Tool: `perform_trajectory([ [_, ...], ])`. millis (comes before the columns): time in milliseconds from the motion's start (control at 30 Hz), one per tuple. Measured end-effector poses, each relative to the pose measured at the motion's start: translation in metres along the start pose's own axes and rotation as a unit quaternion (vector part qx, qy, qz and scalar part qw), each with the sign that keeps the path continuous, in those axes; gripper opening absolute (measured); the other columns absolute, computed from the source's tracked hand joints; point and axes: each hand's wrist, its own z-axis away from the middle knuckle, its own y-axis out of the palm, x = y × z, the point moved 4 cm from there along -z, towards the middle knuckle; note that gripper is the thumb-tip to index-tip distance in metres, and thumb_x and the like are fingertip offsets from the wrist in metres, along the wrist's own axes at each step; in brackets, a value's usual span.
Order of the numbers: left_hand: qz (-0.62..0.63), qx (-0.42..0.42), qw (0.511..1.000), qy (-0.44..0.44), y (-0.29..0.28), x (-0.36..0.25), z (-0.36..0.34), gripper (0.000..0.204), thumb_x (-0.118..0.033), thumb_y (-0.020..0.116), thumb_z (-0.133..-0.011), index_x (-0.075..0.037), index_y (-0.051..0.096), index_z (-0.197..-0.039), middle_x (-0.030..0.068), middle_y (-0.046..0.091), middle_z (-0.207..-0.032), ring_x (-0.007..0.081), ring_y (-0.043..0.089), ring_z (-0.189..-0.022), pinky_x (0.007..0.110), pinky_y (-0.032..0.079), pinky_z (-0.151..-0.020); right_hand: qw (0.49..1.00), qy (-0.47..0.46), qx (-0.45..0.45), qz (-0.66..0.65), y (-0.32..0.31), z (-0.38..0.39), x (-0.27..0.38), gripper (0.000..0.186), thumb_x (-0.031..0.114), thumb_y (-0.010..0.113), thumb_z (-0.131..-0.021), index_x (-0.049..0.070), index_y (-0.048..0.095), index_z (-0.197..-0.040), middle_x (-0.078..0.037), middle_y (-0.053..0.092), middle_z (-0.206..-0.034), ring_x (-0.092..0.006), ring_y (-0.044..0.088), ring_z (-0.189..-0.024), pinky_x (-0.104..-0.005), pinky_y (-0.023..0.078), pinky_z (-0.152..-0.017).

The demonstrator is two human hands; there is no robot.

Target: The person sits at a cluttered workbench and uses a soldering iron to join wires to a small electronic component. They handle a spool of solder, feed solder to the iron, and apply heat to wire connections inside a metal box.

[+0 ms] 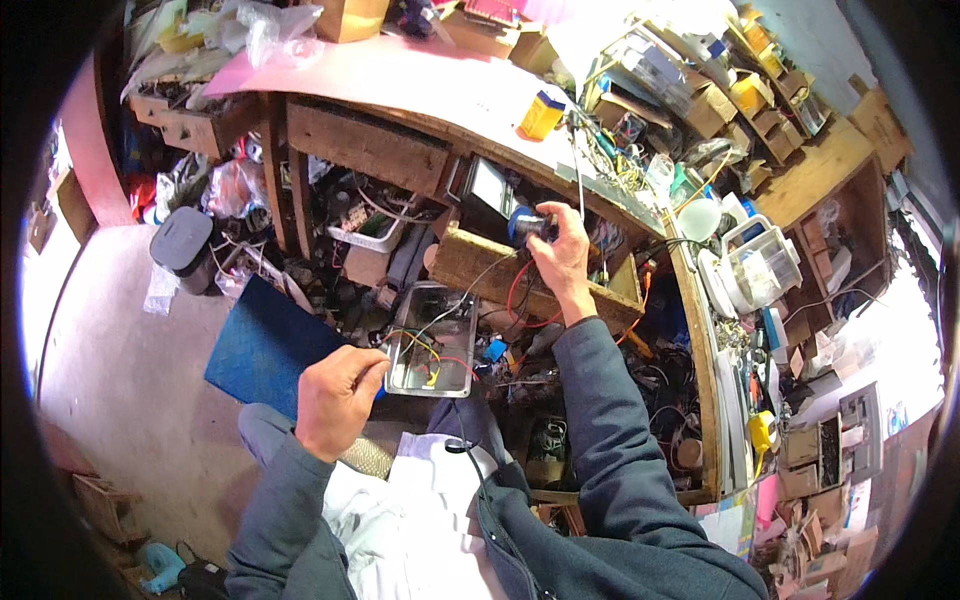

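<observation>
My right hand is closed around a small dark cylindrical thing with a blue edge, held over the open wooden drawer. My left hand has its fingers pinched together beside the left rim of a shallow metal box. What that pinch holds, if anything, is too small to make out. Inside the box lie thin yellow, red and green wires. A thin grey wire runs up from the box toward the drawer and my right hand.
A dark blue board leans left of my left hand. The workbench carries a yellow box and many tools. Clutter fills the space beneath it. A dark lidded bin stands on the floor. Plastic containers sit at the right.
</observation>
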Motion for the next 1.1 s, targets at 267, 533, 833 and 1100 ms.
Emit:
perform_trajectory([
  [267,0.011,0.006,1.000,-0.024,-0.002,0.009,0.000,0.005,-0.002,0.070,-0.090,0.001,0.072,-0.094,0.0072,0.068,-0.079,0.0117,0.061,-0.066,0.026,0.048,-0.060,0.993,-0.011,0.106,-0.059,0.008,0.007,0.008,0.063,0.018,0.083,-0.076,0.007,0.058,-0.133,-0.013,0.059,-0.127,-0.0290,0.058,-0.116,-0.0371,0.045,-0.103],
  [533,0.024,0.026,0.998,-0.056,-0.006,0.023,0.005,0.007,-0.003,0.070,-0.090,0.001,0.073,-0.094,0.0076,0.069,-0.079,0.0123,0.062,-0.066,0.027,0.049,-0.060,0.995,0.003,0.077,-0.055,-0.007,0.016,0.014,0.057,0.022,0.081,-0.083,0.008,0.058,-0.133,-0.017,0.057,-0.131,-0.0325,0.058,-0.121,-0.0405,0.047,-0.104],
  [833,-0.004,0.068,0.991,-0.116,0.001,0.065,-0.001,0.017,-0.015,0.069,-0.091,0.002,0.071,-0.093,0.0154,0.071,-0.080,0.0228,0.070,-0.069,0.033,0.052,-0.064,0.989,0.103,-0.071,-0.076,-0.037,0.039,-0.028,0.019,0.021,0.071,-0.096,0.002,0.071,-0.099,-0.005,0.068,-0.087,-0.0122,0.065,-0.074,-0.0280,0.051,-0.064],
  [1100,0.029,0.054,0.977,-0.203,0.014,0.087,0.009,0.010,-0.007,0.067,-0.092,0.002,0.070,-0.089,0.0021,0.067,-0.072,0.0063,0.059,-0.064,0.024,0.047,-0.059,0.967,0.216,0.019,-0.135,-0.046,0.040,-0.105,0.023,0.024,0.070,-0.099,0.005,0.071,-0.087,0.001,0.067,-0.071,-0.0030,0.053,-0.058,-0.0202,0.040,-0.052],
])
